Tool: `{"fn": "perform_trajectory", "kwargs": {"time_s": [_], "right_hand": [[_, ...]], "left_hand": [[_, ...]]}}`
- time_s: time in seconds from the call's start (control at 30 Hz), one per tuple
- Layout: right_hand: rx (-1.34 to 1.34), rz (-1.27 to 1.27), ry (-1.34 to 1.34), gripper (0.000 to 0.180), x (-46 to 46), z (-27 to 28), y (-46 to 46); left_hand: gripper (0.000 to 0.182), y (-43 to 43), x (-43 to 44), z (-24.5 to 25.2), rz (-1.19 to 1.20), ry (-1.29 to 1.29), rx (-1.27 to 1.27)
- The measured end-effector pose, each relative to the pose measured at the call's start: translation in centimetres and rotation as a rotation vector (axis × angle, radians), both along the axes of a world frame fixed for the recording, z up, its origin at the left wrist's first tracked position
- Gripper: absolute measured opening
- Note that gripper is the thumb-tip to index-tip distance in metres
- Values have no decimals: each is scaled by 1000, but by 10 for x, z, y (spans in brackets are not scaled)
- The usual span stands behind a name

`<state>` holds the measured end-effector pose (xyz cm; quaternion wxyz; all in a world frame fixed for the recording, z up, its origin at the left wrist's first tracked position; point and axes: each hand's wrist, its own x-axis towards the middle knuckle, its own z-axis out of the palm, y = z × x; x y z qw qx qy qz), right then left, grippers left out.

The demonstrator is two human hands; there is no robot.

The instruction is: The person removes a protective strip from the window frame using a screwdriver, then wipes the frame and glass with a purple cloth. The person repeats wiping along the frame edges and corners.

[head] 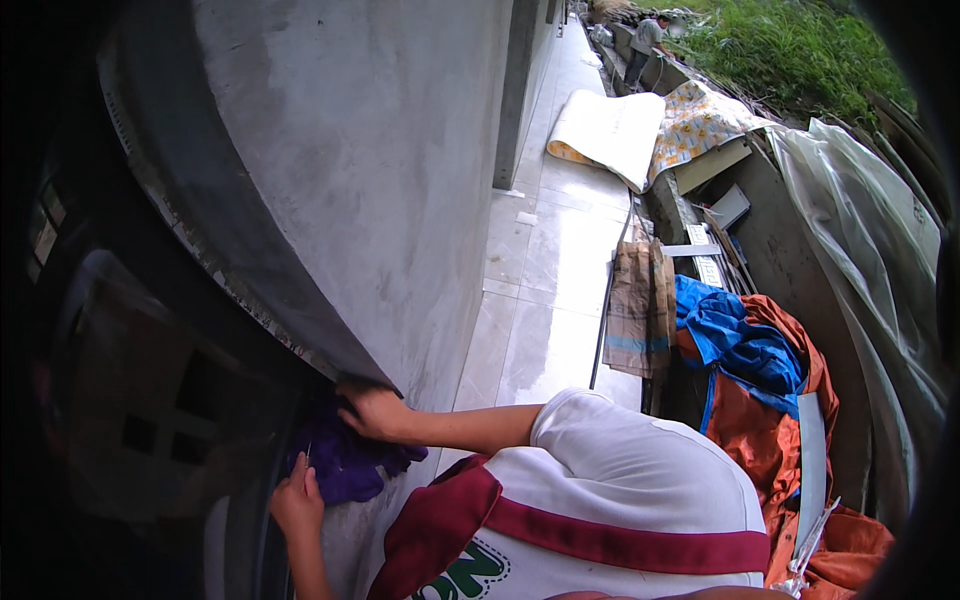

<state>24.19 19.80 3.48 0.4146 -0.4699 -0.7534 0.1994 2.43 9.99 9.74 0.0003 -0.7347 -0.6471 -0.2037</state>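
Note:
My left hand (298, 501) is low beside the dark window glass (142, 457), its thumb and forefinger pinching a small, thin metal tool (308, 454) with the slim end upward. What kind of tool it is cannot be told. Further up, my right hand (377, 412) reaches in under the corner of the grey plastered wall (360, 187). Its fingertips are in shadow at the window recess, and its thumb lies over a crumpled purple cloth (341, 465). The cloth lies on the sill (352, 532) between my two hands.
A tiled walkway (499, 330) runs along the wall. Beyond it are a brown paper sack (634, 307), a blue and orange tarpaulin (750, 360), a folded patterned sheet (607, 135) and clear plastic sheeting (855, 247). Another person (645, 49) bends at a low wall far off.

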Motion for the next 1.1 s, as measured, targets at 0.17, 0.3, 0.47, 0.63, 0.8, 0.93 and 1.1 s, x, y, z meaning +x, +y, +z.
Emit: {"fn": "perform_trajectory", "kwargs": {"time_s": [0.17,0.3,0.47,0.63,0.8,0.93,1.1], "right_hand": [[-166,111,28,48,-1,5,-8],[-76,118,94,53,-3,6,-19],[-206,78,12,55,-4,12,-28],[-247,72,-35,54,-2,15,-19],[-254,-20,-98,52,1,-2,-19],[-28,82,52,58,9,-3,-32],[144,112,-143,65,15,7,-40]], "left_hand": [[30,14,16,-5,27,171,16],[31,27,32,-5,63,268,20],[33,37,36,-5,61,305,4],[32,18,22,-4,53,234,12],[33,-32,-14,6,117,317,-42],[30,-70,-32,28,186,184,-73],[30,-80,-12,40,240,5,-103]]}}
